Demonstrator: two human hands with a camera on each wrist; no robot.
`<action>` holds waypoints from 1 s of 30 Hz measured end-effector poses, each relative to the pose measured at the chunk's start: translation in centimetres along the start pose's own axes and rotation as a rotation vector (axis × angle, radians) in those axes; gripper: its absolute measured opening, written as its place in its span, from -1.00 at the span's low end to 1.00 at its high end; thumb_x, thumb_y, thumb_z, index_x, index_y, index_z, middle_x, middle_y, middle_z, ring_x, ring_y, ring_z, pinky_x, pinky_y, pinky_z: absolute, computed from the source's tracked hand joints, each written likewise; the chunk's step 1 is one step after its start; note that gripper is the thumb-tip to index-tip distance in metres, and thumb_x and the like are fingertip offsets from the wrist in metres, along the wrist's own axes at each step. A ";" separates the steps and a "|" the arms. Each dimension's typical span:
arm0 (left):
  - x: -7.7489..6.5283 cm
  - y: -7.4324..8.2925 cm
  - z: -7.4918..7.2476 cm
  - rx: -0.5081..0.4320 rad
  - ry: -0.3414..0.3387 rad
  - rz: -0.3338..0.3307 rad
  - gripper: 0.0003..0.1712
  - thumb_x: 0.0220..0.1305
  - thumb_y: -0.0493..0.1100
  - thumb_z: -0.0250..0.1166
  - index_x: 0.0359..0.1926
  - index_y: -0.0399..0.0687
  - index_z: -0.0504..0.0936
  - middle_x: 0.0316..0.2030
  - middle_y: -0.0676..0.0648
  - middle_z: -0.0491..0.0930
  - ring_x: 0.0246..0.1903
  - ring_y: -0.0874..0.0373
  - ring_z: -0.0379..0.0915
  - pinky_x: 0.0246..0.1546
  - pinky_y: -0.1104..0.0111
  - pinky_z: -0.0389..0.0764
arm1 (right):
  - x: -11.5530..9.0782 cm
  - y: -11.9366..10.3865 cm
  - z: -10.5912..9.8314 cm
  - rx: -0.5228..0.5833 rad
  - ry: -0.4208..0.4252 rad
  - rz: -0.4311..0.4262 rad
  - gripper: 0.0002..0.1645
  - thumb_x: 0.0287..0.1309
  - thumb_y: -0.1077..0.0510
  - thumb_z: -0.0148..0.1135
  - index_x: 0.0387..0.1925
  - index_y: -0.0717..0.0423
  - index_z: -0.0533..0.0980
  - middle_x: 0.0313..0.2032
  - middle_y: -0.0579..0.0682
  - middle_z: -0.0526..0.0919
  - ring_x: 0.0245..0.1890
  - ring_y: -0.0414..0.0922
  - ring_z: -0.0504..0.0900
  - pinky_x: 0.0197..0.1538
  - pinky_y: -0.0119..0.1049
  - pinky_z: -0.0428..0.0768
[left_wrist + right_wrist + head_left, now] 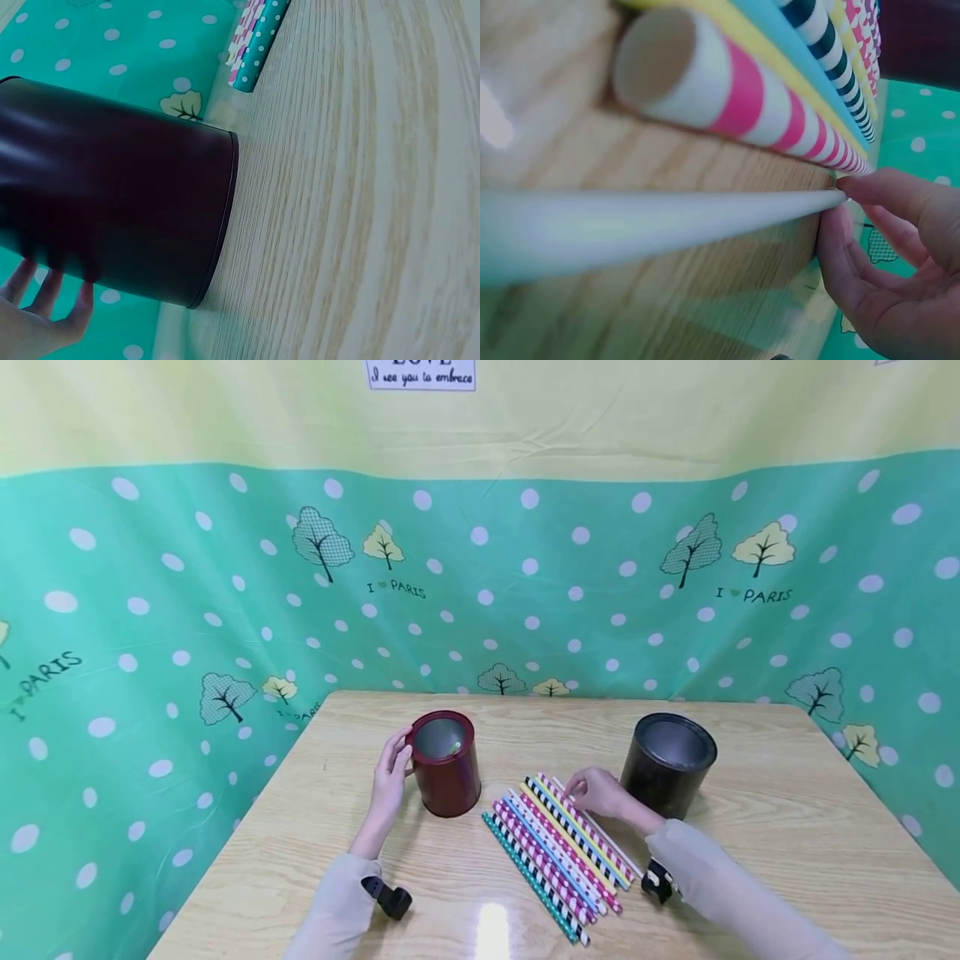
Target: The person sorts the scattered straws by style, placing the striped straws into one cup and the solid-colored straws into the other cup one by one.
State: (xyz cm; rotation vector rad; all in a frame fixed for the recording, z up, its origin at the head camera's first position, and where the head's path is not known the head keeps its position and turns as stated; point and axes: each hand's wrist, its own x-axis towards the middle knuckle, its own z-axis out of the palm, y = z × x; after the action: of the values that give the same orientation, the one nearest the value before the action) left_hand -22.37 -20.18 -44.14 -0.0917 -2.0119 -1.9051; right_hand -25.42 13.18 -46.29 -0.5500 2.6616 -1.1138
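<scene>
My left hand [388, 781] touches the side of a dark red canister [450, 785], fingertips at its rim in the head view. In the left wrist view its fingers [49, 294] lie loosely against the canister wall. A small pale green tip [455, 747] shows inside. My right hand [600, 793] pinches the far end of a plain white paper straw [630, 229] between thumb and fingers. This straw lies at the right edge of a row of patterned straws [558, 852], beside a pink-and-white striped straw [742, 94].
A black canister [660, 785] stands upright on the wooden table [787, 810], just behind my right forearm. The patterned straws lie slanted side by side between the two canisters. A green dotted curtain [525, 568] hangs behind the table.
</scene>
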 end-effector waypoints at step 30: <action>-0.1 0.5 0.2 -0.017 0.002 -0.014 -0.60 0.33 -0.25 -0.08 0.17 -0.20 0.28 -0.08 -0.10 0.39 -0.17 0.38 0.32 -0.22 0.23 0.41 | 0.1 -4.1 -2.0 0.129 0.096 -0.043 -0.69 -0.07 0.36 0.14 -0.18 0.25 0.49 -0.48 0.00 0.52 -0.50 -0.17 0.47 -0.45 -0.35 0.48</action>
State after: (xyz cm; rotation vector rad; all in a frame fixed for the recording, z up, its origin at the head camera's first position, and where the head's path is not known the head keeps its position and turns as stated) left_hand -22.16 -19.95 -43.73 -0.0805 -2.0008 -1.9302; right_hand -25.11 11.84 -41.97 -0.5455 2.6451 -1.3451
